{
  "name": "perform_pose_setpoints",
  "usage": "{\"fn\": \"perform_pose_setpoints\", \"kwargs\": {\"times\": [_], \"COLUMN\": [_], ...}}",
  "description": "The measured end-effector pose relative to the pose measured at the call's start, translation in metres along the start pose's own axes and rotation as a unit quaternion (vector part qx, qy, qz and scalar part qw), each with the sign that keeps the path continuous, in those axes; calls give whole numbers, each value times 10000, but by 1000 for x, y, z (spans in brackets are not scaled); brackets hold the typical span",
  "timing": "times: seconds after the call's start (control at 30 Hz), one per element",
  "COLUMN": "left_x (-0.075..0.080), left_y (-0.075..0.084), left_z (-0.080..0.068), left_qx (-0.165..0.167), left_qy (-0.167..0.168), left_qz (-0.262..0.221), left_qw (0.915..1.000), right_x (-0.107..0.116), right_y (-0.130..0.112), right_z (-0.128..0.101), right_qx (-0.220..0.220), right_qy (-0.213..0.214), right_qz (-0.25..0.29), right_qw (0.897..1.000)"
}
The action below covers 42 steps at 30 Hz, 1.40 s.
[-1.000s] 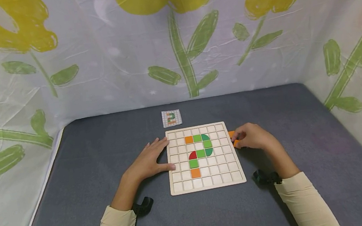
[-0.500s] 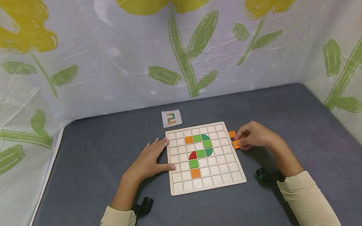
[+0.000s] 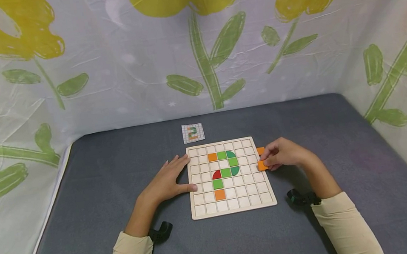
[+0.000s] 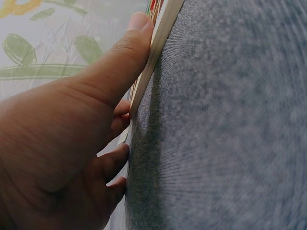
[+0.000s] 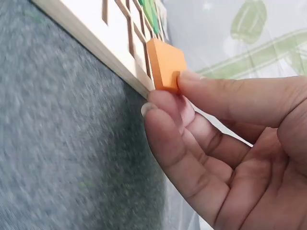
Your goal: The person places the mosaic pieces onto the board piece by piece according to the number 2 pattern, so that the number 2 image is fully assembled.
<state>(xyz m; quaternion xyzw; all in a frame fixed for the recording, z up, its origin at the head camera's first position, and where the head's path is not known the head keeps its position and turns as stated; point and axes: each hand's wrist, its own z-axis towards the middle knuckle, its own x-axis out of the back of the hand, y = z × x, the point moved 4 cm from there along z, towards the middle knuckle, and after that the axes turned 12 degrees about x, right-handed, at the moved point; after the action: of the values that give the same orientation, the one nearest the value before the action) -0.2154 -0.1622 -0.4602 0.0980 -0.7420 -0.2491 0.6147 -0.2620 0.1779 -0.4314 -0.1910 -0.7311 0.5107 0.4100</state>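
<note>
I have my right hand (image 3: 286, 153) pinching a small orange square tile (image 3: 262, 165) between thumb and fingertips, right at the right edge of the wooden grid board (image 3: 233, 206) — the right wrist view shows the tile (image 5: 165, 64) tilted, one corner over the board's rim (image 5: 91, 40) and not yet seated in any cell. It looks like a thin, stiff, painted wooden piece, so I judge it light and hard, unlikely to bend or break, but smooth enough to slip out of a loose pinch. The sensible hold is the one I have: on two opposite edges, leaving the flat underside free. A second orange tile (image 3: 260, 150) lies on the grey cloth (image 3: 343, 134) just beyond my knuckles, beside the board.

My left hand (image 3: 168, 181) lies flat against the board's left edge, fingers straight and spread, the thumb (image 4: 120, 62) pressed along the rim — steadying, not gripping. On the board sit green, red and orange tiles (image 3: 225, 171) in a curved figure. A small pattern card (image 3: 192, 132) lies behind the board.
</note>
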Motion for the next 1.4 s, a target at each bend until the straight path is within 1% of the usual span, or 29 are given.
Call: {"fn": "perform_pose_setpoints", "kwargs": {"times": [0.17, 0.5, 0.63, 0.87, 0.9, 1.03, 1.23, 1.4], "left_x": [0, 3, 3, 2, 2, 2, 2, 1], "left_y": [0, 1, 1, 1, 1, 2, 1, 0], "left_z": [0, 0, 0, -1, -1, -1, -1, -1], "left_qx": [32, -53, -43, -39, -41, -18, 15, 43], "left_qy": [-12, -1, 3, -37, -36, -45, -50, -55], "left_qz": [-3, 15, 21, -13, -18, -7, 4, 13], "left_qw": [10000, 10000, 10000, 10000, 10000, 10000, 10000, 10000], "right_x": [-10, -31, -39, -52, -54, -60, -69, -77], "right_y": [-4, -12, -15, -18, -23, -28, -26, -31], "right_z": [4, 10, 13, 14, 12, 13, 17, 17], "right_qx": [119, 288, 344, 171, 186, 341, 491, 555], "right_qy": [-229, -614, -700, -696, -708, -811, -999, -1048], "right_qz": [161, 373, 327, 252, 248, 146, -9, -6], "right_qw": [9995, 9970, 9964, 9971, 9970, 9960, 9938, 9929]}}
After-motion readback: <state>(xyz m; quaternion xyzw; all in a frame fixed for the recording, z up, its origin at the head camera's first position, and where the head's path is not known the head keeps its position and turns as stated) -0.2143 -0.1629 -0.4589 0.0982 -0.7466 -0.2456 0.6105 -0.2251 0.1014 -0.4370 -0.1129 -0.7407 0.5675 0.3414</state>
